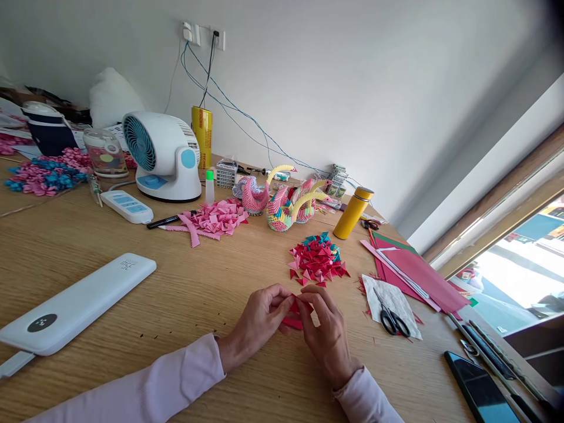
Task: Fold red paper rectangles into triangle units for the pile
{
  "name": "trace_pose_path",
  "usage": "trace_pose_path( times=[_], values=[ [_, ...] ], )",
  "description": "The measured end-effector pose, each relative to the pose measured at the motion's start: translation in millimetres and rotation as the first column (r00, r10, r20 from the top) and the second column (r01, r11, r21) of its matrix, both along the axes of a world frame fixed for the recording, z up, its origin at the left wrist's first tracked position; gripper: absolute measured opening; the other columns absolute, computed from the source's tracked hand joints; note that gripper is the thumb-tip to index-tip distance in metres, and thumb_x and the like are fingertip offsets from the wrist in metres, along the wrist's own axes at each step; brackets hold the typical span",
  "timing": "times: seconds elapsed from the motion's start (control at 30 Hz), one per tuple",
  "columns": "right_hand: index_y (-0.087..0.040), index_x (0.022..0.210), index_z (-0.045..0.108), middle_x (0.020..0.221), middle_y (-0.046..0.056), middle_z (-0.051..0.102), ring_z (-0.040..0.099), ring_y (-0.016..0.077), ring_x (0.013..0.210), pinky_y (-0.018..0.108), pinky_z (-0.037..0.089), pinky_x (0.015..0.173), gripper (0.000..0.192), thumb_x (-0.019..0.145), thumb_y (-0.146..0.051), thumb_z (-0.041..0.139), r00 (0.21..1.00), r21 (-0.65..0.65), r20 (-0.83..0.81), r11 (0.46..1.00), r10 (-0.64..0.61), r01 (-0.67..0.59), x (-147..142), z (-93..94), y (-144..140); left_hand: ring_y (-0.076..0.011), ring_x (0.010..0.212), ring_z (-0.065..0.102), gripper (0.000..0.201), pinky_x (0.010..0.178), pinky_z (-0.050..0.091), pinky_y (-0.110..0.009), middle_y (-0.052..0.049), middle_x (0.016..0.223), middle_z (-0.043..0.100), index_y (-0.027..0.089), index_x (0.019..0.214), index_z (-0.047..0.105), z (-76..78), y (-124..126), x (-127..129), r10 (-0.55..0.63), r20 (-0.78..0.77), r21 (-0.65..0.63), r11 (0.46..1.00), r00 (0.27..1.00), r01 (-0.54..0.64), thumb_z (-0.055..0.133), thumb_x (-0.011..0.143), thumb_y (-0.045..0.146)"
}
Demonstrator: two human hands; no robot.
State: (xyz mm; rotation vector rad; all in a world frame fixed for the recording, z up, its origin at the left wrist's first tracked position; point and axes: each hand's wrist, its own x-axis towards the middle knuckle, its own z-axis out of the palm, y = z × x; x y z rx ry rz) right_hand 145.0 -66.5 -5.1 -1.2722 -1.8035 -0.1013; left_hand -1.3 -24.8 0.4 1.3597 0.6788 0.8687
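A small red paper piece (292,322), partly folded, is held between both hands above the front middle of the wooden table. My left hand (259,317) pinches it from the left with thumb and fingers. From the right, my right hand (325,329) grips its upper edge with thumb and forefinger. Fingers cover much of the paper, so its full shape is hidden. Just beyond the hands lies a heap of folded paper triangles (315,258) in red, pink and teal.
Scissors (394,322) rest on a white tissue at right, near red paper sheets (414,273). A phone (480,388) lies front right. Behind stand a yellow bottle (352,212), folded-paper swans (282,211), pink strips (218,218) and a fan (165,155). A power bank (83,299) lies left.
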Motion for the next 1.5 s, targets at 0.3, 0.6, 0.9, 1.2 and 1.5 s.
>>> trace_pose_path(
  times=[0.3,0.6,0.9,1.2,1.5],
  values=[
    [-0.021,0.094,0.061,0.098,0.008,0.063,0.062,0.0199,0.088,0.034,0.049,0.077,0.019,0.087,-0.012,0.047,0.981,0.085,0.192,0.996,-0.033,0.016,-1.0,5.0,-3.2,-0.0169,0.062,0.065,0.029,0.039,0.046,-0.019,-0.005,0.074,0.067,0.013,0.086,0.061,-1.8,0.0,-1.8,0.053,-0.061,0.135,0.990,0.997,-0.045,0.052,0.084,0.040],
    [-0.019,0.108,0.058,0.105,0.011,0.063,0.060,0.0231,0.093,0.039,0.048,0.080,0.026,0.088,-0.010,0.044,0.928,0.094,0.373,0.994,0.012,-0.050,3.4,4.0,-1.9,-0.0135,0.049,0.061,0.033,0.042,0.037,-0.019,-0.003,0.060,0.064,0.012,0.082,0.063,-0.2,1.6,-2.2,0.047,0.003,0.048,0.998,0.999,-0.047,0.055,0.082,0.044],
    [-0.020,0.111,0.058,0.114,0.012,0.060,0.057,0.0251,0.100,0.041,0.046,0.083,0.028,0.087,-0.012,0.045,0.911,0.063,0.411,0.997,0.007,-0.036,3.2,5.4,-1.9,-0.0153,0.048,0.063,0.041,0.040,0.035,-0.019,-0.004,0.057,0.064,0.011,0.076,0.058,2.7,5.8,-2.5,0.017,0.017,-0.073,0.997,1.000,-0.016,0.058,0.077,0.051],
    [-0.020,0.112,0.049,0.102,0.009,0.059,0.057,0.0211,0.093,0.037,0.047,0.081,0.028,0.085,-0.017,0.053,0.995,-0.098,-0.097,0.995,-0.021,0.011,-1.9,-8.2,-0.3,-0.0141,0.053,0.064,0.035,0.043,0.039,-0.017,-0.003,0.061,0.066,0.012,0.081,0.058,-5.7,9.3,-2.9,-0.012,0.068,-0.101,0.995,0.998,0.018,0.052,0.084,0.046],
    [-0.021,0.112,0.046,0.082,0.001,0.055,0.056,0.0142,0.072,0.025,0.047,0.062,0.029,0.086,-0.028,0.054,0.771,-0.304,-0.637,0.909,0.029,-0.286,-6.8,-3.2,0.9,-0.0137,0.053,0.060,0.037,0.043,0.042,-0.018,-0.003,0.058,0.062,0.010,0.080,0.064,-1.5,9.2,-4.2,0.020,0.033,-0.049,0.999,0.999,-0.018,0.054,0.083,0.046]
  ],
)
